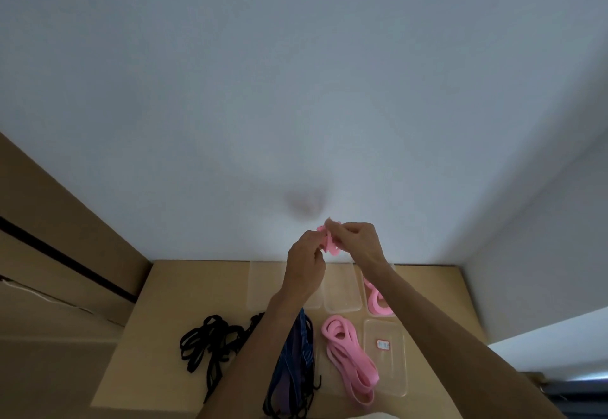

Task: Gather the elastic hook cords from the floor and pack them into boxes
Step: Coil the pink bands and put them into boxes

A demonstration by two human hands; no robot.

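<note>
Nearest, at six o'clock on the cardboard surface (171, 303), lie the loose blue-striped cords (296, 356), with black cords (210, 349) at eight o'clock and pink cords (348, 359) at five o'clock, all apparently still to be packed. Beyond them stand clear boxes: an empty box (342, 290) and, toward one o'clock, a box holding pink cord (378, 303). Farthest, at twelve o'clock, the left hand (304, 267) and right hand (357, 241) both pinch a folded pink cord (327, 241) in the air, bundling it, so packing looks barely begun.
</note>
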